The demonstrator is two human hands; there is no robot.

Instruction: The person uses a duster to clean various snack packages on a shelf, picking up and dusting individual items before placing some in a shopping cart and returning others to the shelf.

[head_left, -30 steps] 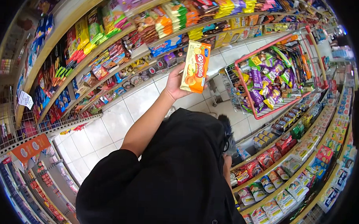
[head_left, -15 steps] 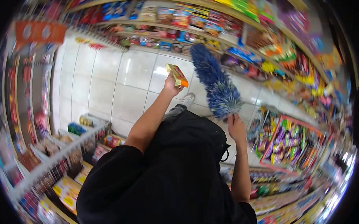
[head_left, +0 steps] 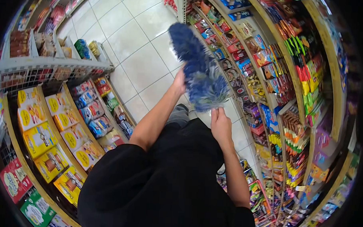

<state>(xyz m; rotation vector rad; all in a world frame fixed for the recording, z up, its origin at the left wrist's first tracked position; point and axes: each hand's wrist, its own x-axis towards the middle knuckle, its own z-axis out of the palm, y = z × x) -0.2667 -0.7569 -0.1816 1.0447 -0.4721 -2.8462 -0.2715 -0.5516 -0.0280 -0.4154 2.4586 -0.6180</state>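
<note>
A fluffy blue duster (head_left: 199, 68) crosses the middle of the view, its tip pointing up and left over the tiled floor. My right hand (head_left: 221, 122) is closed around its lower end. My left hand (head_left: 179, 82) is beside the duster's left edge, its fingers mostly hidden behind the fluff. Whatever the left hand holds is out of sight behind the duster.
Shelves of snack packets (head_left: 271, 72) curve along the right. To the left stand shelves with yellow boxes (head_left: 46, 139) and a white wire rack (head_left: 51, 67). White floor tiles (head_left: 140, 44) run between them. A red-rimmed basket (head_left: 262, 196) is at lower right.
The view has turned, bringing the left shelves closer. The duster has come across in front of my left hand, and the yellow box seen in that hand before is now hidden.
</note>
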